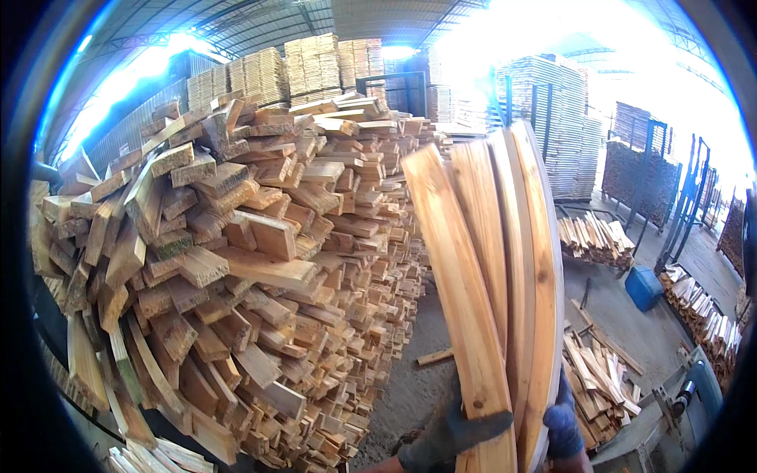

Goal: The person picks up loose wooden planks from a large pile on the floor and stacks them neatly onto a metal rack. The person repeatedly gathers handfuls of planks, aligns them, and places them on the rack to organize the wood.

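Several long wooden boards [465,268] stand nearly upright in front of me, gathered side by side with their far ends fanned slightly apart. My left hand [453,433], in a dark grey glove, grips the bundle low on its left side, thumb across the front of the nearest board. On the right side my right hand [563,422], in a bluish glove, presses round the boards' edge; its fingers are partly hidden behind them. To the left of the bundle rises a large pile of loose boards [268,260], their cut ends facing me.
Behind are tall stacks of boards [319,67] and a bright stack [552,118] beside metal posts. A blue bin [644,288] sits on the floor at right, near a rack of short boards [595,239]. Scrap wood [603,370] and a metal machine [670,426] lie at lower right.
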`<state>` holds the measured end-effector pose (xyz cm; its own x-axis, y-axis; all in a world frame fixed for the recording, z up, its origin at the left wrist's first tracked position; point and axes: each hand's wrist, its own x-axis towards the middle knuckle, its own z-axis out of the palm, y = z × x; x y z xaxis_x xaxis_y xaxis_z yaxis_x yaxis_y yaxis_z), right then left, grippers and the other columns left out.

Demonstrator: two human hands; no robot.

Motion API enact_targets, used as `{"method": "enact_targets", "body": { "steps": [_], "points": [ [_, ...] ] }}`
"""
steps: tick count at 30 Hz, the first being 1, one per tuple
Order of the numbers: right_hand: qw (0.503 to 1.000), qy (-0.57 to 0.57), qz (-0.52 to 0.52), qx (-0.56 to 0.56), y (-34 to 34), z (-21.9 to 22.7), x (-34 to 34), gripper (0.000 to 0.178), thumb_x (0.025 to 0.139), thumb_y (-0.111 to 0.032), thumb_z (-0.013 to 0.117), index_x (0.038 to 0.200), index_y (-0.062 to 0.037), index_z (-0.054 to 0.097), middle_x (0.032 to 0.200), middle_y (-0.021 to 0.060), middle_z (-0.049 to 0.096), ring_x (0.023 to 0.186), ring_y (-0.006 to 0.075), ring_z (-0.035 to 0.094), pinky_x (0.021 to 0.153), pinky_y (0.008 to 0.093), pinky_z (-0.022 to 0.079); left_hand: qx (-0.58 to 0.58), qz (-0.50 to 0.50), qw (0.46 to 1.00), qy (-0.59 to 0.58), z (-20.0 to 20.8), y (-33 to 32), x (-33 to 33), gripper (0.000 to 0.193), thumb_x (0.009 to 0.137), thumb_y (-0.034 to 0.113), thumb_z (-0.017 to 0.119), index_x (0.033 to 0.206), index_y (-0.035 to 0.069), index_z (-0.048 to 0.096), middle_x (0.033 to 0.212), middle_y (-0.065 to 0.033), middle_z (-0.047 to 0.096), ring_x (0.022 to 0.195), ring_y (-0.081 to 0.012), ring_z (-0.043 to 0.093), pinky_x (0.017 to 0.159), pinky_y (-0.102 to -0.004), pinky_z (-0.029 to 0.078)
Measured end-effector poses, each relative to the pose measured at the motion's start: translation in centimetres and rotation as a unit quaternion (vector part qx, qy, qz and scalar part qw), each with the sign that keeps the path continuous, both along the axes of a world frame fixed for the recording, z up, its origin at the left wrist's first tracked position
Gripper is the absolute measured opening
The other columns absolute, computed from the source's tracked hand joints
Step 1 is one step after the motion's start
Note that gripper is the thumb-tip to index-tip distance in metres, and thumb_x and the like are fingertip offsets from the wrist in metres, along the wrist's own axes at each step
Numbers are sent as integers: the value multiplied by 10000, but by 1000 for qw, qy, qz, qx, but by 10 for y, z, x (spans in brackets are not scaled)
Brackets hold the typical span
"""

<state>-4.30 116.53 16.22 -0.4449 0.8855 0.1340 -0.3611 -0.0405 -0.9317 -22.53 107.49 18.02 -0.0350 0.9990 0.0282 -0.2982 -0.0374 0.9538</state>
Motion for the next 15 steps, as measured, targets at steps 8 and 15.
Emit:
{"method": "enact_targets", "body": {
  "steps": [8, 15],
  "points": [
    [984, 63, 104, 131, 128, 87, -123, 1107, 518, -232, 788, 1442, -36, 211, 1334, 107, 423, 1118, 183, 476, 912, 298, 405, 188, 204, 935, 222, 67, 81, -94, 685, 736, 108, 747, 1277, 44, 331, 1046, -80, 517, 961, -173, 545, 805, -333, 501],
    [798, 157, 175, 555, 258, 220, -268, 714, 817, -237, 604, 1429, -86, 267, 1217, 175, 526, 963, 216, 598, 851, 313, 466, 332, 379, 801, 324, 191, 168, -184, 595, 789, 138, 686, 1287, 49, 372, 1140, -144, 506, 1037, -237, 506, 869, -353, 470]
  ]
}}
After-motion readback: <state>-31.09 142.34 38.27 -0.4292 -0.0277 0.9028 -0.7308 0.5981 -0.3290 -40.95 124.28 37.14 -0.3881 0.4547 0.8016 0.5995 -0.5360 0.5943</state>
